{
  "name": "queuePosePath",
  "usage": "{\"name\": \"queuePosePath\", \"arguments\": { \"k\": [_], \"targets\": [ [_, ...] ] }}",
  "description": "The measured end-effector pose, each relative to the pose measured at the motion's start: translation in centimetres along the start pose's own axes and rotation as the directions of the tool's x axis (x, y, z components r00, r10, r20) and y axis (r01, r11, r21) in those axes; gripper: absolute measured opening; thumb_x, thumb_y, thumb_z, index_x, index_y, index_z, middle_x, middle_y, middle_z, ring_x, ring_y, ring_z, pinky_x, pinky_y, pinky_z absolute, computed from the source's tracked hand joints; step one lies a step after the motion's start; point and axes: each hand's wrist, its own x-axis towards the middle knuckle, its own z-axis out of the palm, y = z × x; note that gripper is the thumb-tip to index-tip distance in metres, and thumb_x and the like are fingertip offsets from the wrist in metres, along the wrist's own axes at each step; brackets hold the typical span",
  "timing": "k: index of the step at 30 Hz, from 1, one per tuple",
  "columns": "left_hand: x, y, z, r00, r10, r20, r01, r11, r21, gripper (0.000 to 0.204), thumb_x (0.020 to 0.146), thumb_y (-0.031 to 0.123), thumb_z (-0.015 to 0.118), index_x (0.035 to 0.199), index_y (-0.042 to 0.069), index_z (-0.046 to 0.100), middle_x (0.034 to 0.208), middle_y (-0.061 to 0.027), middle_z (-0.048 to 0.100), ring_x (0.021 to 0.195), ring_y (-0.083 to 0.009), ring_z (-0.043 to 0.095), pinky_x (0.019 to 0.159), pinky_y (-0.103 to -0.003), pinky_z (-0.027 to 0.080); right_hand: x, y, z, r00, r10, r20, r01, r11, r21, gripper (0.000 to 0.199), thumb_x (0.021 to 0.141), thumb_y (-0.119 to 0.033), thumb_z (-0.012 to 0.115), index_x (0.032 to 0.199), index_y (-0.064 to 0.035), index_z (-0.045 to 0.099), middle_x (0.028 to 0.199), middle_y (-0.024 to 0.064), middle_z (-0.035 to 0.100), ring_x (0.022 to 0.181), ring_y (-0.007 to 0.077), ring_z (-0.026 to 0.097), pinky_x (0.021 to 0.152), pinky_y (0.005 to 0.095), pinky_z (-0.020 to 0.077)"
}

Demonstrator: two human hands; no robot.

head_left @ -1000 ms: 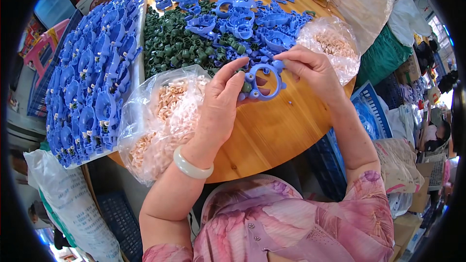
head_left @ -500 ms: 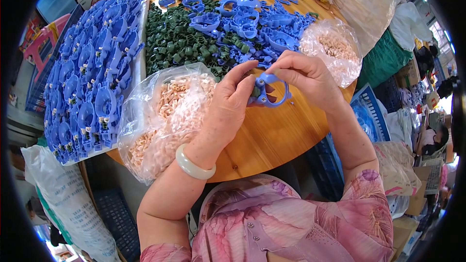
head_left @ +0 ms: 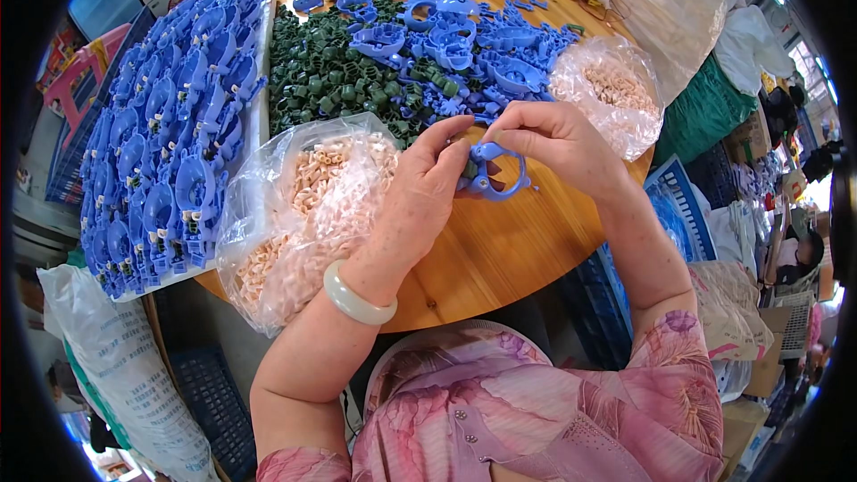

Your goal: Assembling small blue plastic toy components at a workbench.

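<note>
My left hand (head_left: 418, 201) and my right hand (head_left: 555, 143) meet over the round wooden table (head_left: 500, 250), both pinching one blue plastic ring-shaped part (head_left: 494, 170). The left fingers press at its left end, where a small dark green piece shows. The right thumb and fingers grip its top. A pale bangle (head_left: 355, 296) circles my left wrist. Just left of the hands lies a clear bag of small beige pieces (head_left: 303, 205).
A heap of dark green pieces (head_left: 330, 80) and loose blue parts (head_left: 455, 40) cover the table's far side. Finished blue parts are stacked on a white tray (head_left: 165, 138) at left. A second beige-piece bag (head_left: 611, 89) lies at right. Sacks and crates stand around the table.
The blue part has been turned and drawn in closer between the hands, and both hands have shifted slightly toward the table's middle.
</note>
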Motion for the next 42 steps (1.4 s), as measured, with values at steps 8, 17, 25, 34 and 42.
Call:
{"name": "queuePosePath", "arguments": {
  "k": [8,17,25,34,42],
  "targets": [
    [0.1,-0.3,-0.1,0.999,-0.01,-0.032,0.011,0.999,0.04,0.031,0.095,0.017,0.044,0.12,0.001,0.051,0.091,-0.0081,0.064,0.079,-0.0128,0.065,0.066,-0.025,0.055,0.3,0.2,-0.4,1.0,0.008,0.011,-0.008,0.999,-0.047,0.014,0.088,-0.013,0.057,0.09,-0.0012,0.064,0.079,-0.0004,0.062,0.074,0.0054,0.055,0.064,0.0213,0.0457],
    [0.3,-1.4,-0.5,0.999,0.024,-0.047,-0.02,0.996,0.087,0.03,0.095,0.016,0.043,0.12,0.002,0.052,0.092,-0.0069,0.064,0.078,-0.0122,0.064,0.065,-0.024,0.054,0.5,0.2,0.3,1.0,0.023,0.016,-0.021,0.998,-0.065,0.013,0.087,-0.012,0.057,0.087,-0.0007,0.063,0.078,-0.0001,0.061,0.074,0.0053,0.054,0.064,0.021,0.044],
    [0.3,-0.6,-0.3,0.999,0.033,-0.042,-0.031,0.998,0.048,0.032,0.095,0.016,0.043,0.124,0.002,0.046,0.092,-0.0093,0.063,0.078,-0.0144,0.064,0.065,-0.025,0.055,0.0,-0.2,0.3,0.989,-0.145,-0.029,0.133,0.957,-0.256,0.009,0.085,-0.007,0.06,0.092,-0.0017,0.064,0.085,0.0023,0.057,0.085,0.0103,0.054,0.072,0.0227,0.0432],
    [0.2,-0.4,-0.3,0.998,0.047,-0.037,-0.044,0.996,0.084,0.033,0.096,0.016,0.042,0.125,0.001,0.044,0.089,-0.0107,0.063,0.077,-0.0167,0.065,0.065,-0.027,0.054,-0.2,0.4,-0.2,0.919,-0.382,0.095,0.374,0.771,-0.516,0.021,0.076,-0.002,0.065,0.097,-0.0027,0.064,0.097,0.0056,0.056,0.089,0.0146,0.055,0.076,0.0264,0.044],
    [0.3,0.4,-0.4,0.991,0.064,-0.117,-0.065,0.998,0.001,0.033,0.094,0.013,0.04,0.124,-0.001,0.045,0.095,-0.0125,0.062,0.081,-0.0193,0.065,0.071,-0.032,0.055,-1.0,4.4,-4.2,0.957,-0.153,-0.247,-0.023,0.808,-0.589,0.015,0.082,-0.009,0.06,0.094,-0.0015,0.064,0.085,0.0084,0.062,0.08,0.0195,0.059,0.073,0.0281,0.0459]
  ]
}}
